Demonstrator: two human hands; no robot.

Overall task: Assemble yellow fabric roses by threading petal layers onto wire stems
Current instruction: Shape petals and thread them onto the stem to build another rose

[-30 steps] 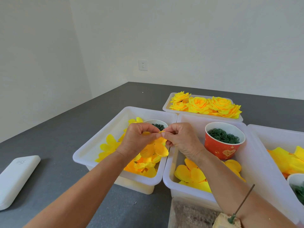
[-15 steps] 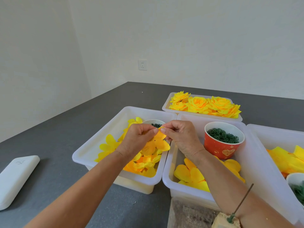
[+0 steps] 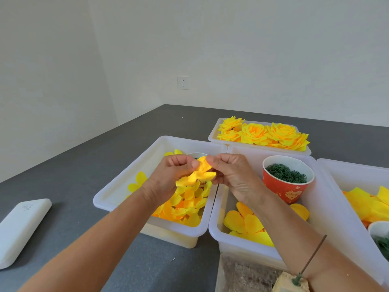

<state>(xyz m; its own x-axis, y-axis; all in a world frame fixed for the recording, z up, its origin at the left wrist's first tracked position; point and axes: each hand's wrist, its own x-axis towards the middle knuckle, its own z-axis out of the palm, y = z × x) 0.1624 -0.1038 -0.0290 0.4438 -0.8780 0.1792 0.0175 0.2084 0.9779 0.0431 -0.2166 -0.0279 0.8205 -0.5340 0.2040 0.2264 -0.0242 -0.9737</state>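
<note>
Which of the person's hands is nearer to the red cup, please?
Right. The right hand is just left of the red cup, with a small gap between them. The left hand lies farther left, beyond the petal layer both hands pinch.

The surface (image 3: 84, 175) is dark grey. Beside the red cup (image 3: 287, 186), printed with a pale heart and filled with dark green rings (image 3: 285, 175), white bins (image 3: 117, 186) hold yellow and orange petals (image 3: 185, 203). Behind the cup, the roses (image 3: 261, 133) are yellow with orange centres.
</note>
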